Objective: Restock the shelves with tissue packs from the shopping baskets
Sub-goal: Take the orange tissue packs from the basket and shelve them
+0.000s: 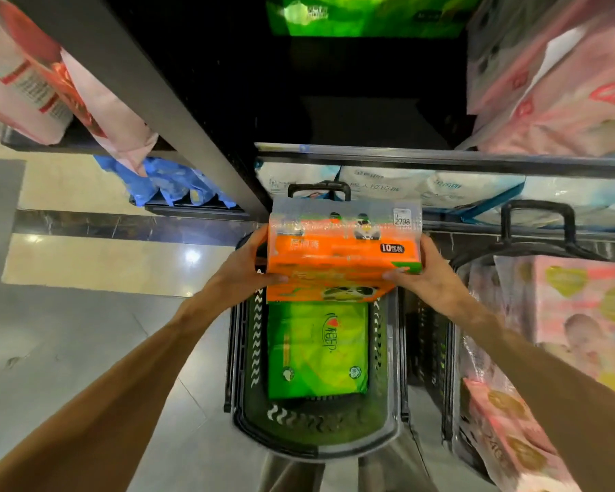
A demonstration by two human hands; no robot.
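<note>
Dark open bay (352, 101) noted on shelf straight ahead; unobstructed at centre. Bay bounded at left by grey upright (178, 111), at right by stacked pink packs (554, 87), at rear by green pack (363, 16). Shelf edge rail (441, 158) crosses front of bay. Lower shelf filled by white packs (387, 188); no gap seen. Basket (316, 438) interior partly taken by green pack (316, 349). Second basket (451, 349) packed with pink packs (565, 314) at right. Floor (86, 314) open at left.

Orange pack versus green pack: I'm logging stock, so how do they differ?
The orange pack is held above the basket between the left hand and right hand; the green pack lies flat inside it, untouched. Only the orange pack shows a price sticker. Both are plastic-wrapped.
</note>
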